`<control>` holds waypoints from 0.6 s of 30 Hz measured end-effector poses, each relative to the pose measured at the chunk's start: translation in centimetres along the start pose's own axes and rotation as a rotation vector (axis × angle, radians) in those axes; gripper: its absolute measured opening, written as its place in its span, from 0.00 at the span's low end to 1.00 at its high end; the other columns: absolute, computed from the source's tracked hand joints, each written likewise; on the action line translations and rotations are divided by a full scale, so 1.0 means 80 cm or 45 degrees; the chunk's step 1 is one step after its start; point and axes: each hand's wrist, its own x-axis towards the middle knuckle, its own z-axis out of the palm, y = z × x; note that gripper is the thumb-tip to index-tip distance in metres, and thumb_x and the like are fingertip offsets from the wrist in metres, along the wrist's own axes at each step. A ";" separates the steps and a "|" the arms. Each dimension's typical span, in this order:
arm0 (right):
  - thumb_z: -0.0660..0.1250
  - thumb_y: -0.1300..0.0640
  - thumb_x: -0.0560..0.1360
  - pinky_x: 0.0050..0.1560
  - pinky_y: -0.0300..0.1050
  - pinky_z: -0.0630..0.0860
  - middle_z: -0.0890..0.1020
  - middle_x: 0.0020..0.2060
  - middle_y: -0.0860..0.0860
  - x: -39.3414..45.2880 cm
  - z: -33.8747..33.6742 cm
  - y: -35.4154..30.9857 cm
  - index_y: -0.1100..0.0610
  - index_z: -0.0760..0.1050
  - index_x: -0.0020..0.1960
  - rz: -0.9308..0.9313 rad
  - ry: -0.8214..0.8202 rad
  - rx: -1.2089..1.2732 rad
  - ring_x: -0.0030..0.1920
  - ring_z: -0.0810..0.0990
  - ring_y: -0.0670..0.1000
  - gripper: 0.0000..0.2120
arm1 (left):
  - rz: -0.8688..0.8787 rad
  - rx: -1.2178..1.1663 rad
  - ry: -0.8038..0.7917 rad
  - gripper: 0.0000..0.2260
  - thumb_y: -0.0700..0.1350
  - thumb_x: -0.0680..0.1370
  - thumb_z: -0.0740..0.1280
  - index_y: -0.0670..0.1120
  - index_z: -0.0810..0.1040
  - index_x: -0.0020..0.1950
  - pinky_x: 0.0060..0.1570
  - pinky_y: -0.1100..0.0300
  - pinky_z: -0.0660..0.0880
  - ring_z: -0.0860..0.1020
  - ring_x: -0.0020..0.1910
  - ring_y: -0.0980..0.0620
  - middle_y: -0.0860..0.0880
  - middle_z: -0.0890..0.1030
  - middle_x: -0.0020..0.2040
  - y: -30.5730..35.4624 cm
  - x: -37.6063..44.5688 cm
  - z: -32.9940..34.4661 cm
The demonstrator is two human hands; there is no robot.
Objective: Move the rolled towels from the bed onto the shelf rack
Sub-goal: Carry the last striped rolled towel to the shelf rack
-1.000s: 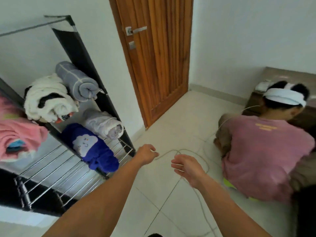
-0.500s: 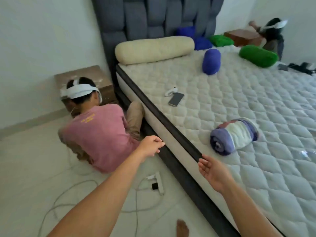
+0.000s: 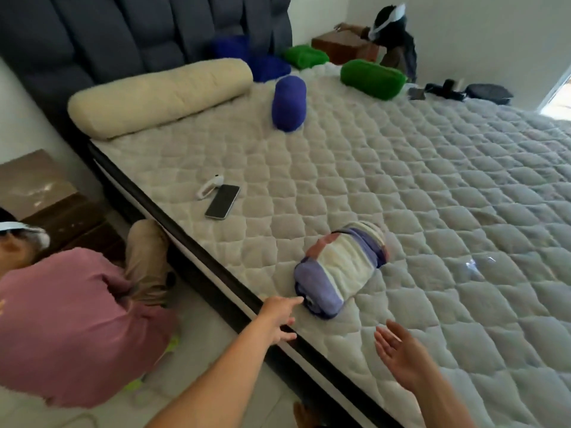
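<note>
Towel roll just beyond L hand

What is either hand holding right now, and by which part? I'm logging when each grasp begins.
Nothing is held yet. The left hand reaches with open fingers toward the near end of the striped rolled towel; the right hand is open beside it.

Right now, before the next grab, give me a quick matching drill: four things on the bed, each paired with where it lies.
Things:
1. striped rolled towel
2. purple rolled towel
3. phone
4. cream bolster

Places:
A. against the headboard
B. nearest the left hand
C. beside a white earbud case
D. mid-bed, just past the bolster's end

Pairs: 1-B, 2-D, 3-C, 4-A
</note>
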 end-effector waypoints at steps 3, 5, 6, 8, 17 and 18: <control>0.57 0.58 0.81 0.62 0.51 0.70 0.73 0.64 0.61 0.049 0.025 -0.065 0.61 0.68 0.70 0.043 -0.009 -0.130 0.56 0.75 0.56 0.18 | -0.096 -0.077 0.036 0.28 0.48 0.75 0.70 0.45 0.65 0.73 0.52 0.41 0.73 0.68 0.69 0.43 0.42 0.66 0.73 0.023 0.035 0.022; 0.58 0.58 0.81 0.65 0.53 0.68 0.73 0.65 0.61 0.077 0.050 -0.108 0.61 0.65 0.72 0.011 -0.040 -0.267 0.61 0.74 0.58 0.20 | -0.142 -0.134 0.072 0.32 0.50 0.74 0.71 0.45 0.64 0.74 0.56 0.39 0.73 0.65 0.72 0.41 0.43 0.64 0.75 0.039 0.060 0.034; 0.59 0.58 0.80 0.64 0.53 0.69 0.75 0.61 0.61 0.090 0.063 -0.127 0.61 0.67 0.70 -0.019 -0.053 -0.339 0.59 0.74 0.57 0.19 | -0.156 -0.168 0.085 0.33 0.51 0.74 0.72 0.46 0.63 0.74 0.58 0.38 0.72 0.65 0.72 0.41 0.43 0.63 0.75 0.048 0.070 0.039; 0.62 0.59 0.79 0.61 0.52 0.70 0.77 0.54 0.58 0.119 0.086 -0.158 0.61 0.68 0.68 -0.079 -0.048 -0.481 0.55 0.75 0.56 0.18 | -0.191 -0.222 0.116 0.36 0.53 0.73 0.72 0.46 0.60 0.76 0.64 0.38 0.69 0.64 0.73 0.40 0.44 0.63 0.75 0.064 0.091 0.050; 0.73 0.41 0.68 0.59 0.61 0.71 0.71 0.69 0.58 0.224 0.127 -0.187 0.54 0.61 0.73 0.045 0.106 -0.809 0.66 0.71 0.62 0.41 | -0.379 -0.214 0.229 0.37 0.57 0.70 0.73 0.45 0.65 0.73 0.67 0.42 0.70 0.70 0.69 0.41 0.42 0.68 0.73 0.096 0.129 0.075; 0.73 0.41 0.69 0.58 0.59 0.72 0.73 0.67 0.57 0.228 0.128 -0.185 0.54 0.62 0.73 0.072 0.095 -0.773 0.65 0.73 0.61 0.39 | -0.387 -0.201 0.245 0.37 0.57 0.70 0.73 0.45 0.64 0.74 0.67 0.43 0.70 0.69 0.69 0.41 0.42 0.68 0.73 0.096 0.131 0.076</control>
